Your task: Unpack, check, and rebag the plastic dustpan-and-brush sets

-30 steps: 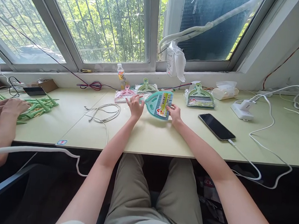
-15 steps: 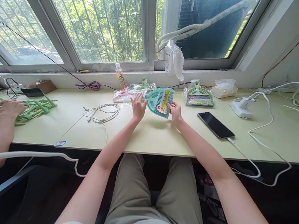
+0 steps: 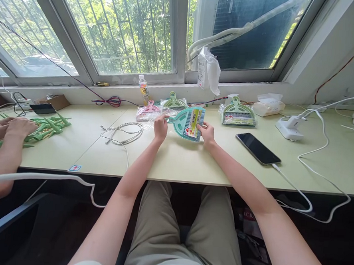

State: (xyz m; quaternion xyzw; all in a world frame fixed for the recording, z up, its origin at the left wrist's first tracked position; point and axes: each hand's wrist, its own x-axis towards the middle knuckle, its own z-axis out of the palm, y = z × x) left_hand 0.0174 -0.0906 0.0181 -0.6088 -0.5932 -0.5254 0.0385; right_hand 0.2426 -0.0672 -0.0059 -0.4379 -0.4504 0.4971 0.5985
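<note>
I'm holding the teal dustpan set (image 3: 186, 123) in its clear wrapper just above or on the table (image 3: 82, 150); I can't tell which. My right hand (image 3: 206, 135) is closed on its lower edge, while my left hand (image 3: 160, 128) pinches the loose wrapper (image 3: 171, 115) by the handle. A pink dustpan set (image 3: 148, 110) and a green dustpan set (image 3: 174, 104) lie just behind. Another green dustpan set (image 3: 238, 115) and a black phone (image 3: 258, 149) sit to my right. Well left, a co-worker's hand (image 3: 20, 129) rests on green plastic pieces (image 3: 45, 126).

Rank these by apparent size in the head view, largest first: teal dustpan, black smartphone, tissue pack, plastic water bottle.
1. teal dustpan
2. black smartphone
3. tissue pack
4. plastic water bottle
The last two stand farther from the camera, so their true sizes stay unsure.
</note>
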